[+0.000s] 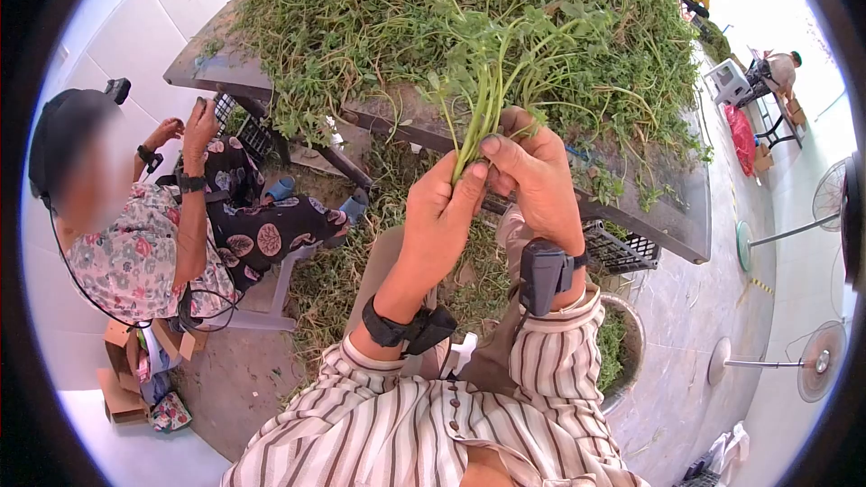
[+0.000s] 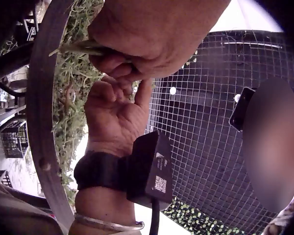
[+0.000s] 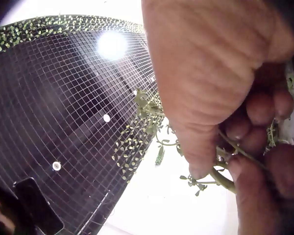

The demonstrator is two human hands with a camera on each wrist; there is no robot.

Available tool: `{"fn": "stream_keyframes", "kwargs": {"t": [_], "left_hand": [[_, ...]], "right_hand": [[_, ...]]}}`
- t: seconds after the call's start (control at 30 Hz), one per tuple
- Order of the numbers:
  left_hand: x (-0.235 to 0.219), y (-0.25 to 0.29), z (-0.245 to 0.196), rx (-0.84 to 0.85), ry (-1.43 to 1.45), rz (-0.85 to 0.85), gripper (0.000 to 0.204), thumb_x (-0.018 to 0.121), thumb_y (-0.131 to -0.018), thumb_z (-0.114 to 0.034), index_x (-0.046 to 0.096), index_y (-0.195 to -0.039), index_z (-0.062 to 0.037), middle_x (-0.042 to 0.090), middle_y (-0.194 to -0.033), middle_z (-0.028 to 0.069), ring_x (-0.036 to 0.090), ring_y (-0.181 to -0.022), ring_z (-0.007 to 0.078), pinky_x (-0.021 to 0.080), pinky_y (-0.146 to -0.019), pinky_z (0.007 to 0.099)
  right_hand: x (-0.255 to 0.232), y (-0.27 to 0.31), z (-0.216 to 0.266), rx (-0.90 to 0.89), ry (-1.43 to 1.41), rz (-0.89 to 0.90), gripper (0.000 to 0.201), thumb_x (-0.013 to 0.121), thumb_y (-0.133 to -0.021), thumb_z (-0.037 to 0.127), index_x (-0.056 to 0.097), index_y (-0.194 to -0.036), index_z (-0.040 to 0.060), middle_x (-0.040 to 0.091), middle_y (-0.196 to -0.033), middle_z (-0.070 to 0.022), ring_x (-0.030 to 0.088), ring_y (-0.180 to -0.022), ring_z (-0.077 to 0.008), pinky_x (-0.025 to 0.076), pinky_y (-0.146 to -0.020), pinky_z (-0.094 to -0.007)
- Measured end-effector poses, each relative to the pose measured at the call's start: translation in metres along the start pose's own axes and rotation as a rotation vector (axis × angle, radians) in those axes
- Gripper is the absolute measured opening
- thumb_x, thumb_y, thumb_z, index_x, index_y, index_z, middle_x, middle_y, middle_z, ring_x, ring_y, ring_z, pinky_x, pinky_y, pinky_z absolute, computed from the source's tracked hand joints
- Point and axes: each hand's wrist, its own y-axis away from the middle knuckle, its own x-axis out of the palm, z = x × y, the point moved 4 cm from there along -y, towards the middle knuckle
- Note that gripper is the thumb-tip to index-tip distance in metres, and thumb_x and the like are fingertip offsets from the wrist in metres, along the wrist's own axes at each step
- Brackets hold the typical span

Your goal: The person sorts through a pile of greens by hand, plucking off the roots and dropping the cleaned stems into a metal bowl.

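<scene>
Striped shirt (image 1: 379,437) fills the near foreground. Beyond it we note both hands raised together: left hand (image 1: 437,216) pinches the lower stems of a leafy green bunch (image 1: 488,104) between thumb and fingers; right hand (image 1: 541,171) pinches stems just beside it, thumbs close together. Bunch points leaves-outward, fanned, over the near side of the tangled heap (image 1: 343,45) on the table (image 1: 681,203). Handling, our estimate: very light; stems bendy but liable to snap; leaves soft, easily bruised. Dampness: we cannot tell. We judge the gathered lower stems the best hold, lightly pinched, leafy tops left free.
</scene>
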Motion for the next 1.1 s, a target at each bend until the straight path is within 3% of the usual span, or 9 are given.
{"fn": "stream_keyframes", "kwargs": {"t": [0.07,0.13,0.27,0.43,0.87,1.1], "left_hand": [[0.001,0.000,0.003,0.011,-0.040,-0.001,0.024,0.046,-0.094,-0.022,0.058,-0.093,-0.0015,0.055,-0.069,-0.0021,0.040,-0.057,0.0035,0.032,-0.049,0.0201],[0.003,0.000,0.003,0.101,-0.095,-0.010,0.028,0.047,-0.093,-0.029,0.055,-0.094,-0.0019,0.041,-0.057,-0.0058,0.032,-0.050,0.0019,0.025,-0.044,0.0191],[0.003,0.000,0.005,0.136,-0.155,-0.012,0.028,0.048,-0.093,-0.030,0.055,-0.092,-0.0022,0.040,-0.058,-0.0059,0.032,-0.051,0.0028,0.025,-0.045,0.0199],[0.001,-0.001,0.005,0.034,-0.141,-0.064,0.029,0.049,-0.092,-0.030,0.055,-0.092,-0.0015,0.042,-0.059,-0.0056,0.034,-0.051,0.0026,0.025,-0.044,0.0197],[0.001,-0.004,0.010,0.023,-0.085,-0.030,0.026,0.049,-0.093,-0.028,0.052,-0.090,-0.0024,0.046,-0.061,-0.0032,0.039,-0.050,0.0025,0.028,-0.042,0.0179],[0.000,-0.006,0.003,-0.035,0.138,-0.046,0.027,0.049,-0.092,-0.033,0.053,-0.091,-0.0058,0.036,-0.056,-0.0070,0.027,-0.045,0.0002,0.020,-0.039,0.0167]], "right_hand": [[0.001,0.001,0.000,-0.008,0.014,-0.015,0.018,0.064,-0.079,0.014,0.056,-0.089,0.0011,0.049,-0.061,0.0044,0.038,-0.049,-0.0020,0.028,-0.044,-0.0173],[0.000,0.001,0.000,0.003,0.039,-0.058,0.015,0.062,-0.081,0.015,0.055,-0.087,0.0027,0.047,-0.060,0.0055,0.037,-0.048,-0.0016,0.028,-0.044,-0.0173],[0.001,0.001,0.003,0.012,0.045,-0.102,0.012,0.058,-0.084,0.015,0.054,-0.083,0.0040,0.044,-0.058,0.0061,0.036,-0.048,-0.0014,0.028,-0.044,-0.0180],[-0.005,-0.003,-0.004,-0.013,0.081,-0.085,0.013,0.053,-0.087,0.015,0.053,-0.080,0.0044,0.042,-0.056,0.0054,0.036,-0.047,-0.0026,0.027,-0.043,-0.0196],[-0.008,-0.002,0.002,-0.048,0.114,-0.061,0.009,0.055,-0.084,0.012,0.058,-0.083,0.0032,0.044,-0.056,0.0057,0.036,-0.047,-0.0024,0.027,-0.044,-0.0193],[-0.005,-0.001,0.002,-0.017,0.082,-0.030,0.013,0.061,-0.083,0.014,0.060,-0.088,0.0026,0.048,-0.059,0.0054,0.039,-0.049,-0.0030,0.029,-0.045,-0.0188]]}}
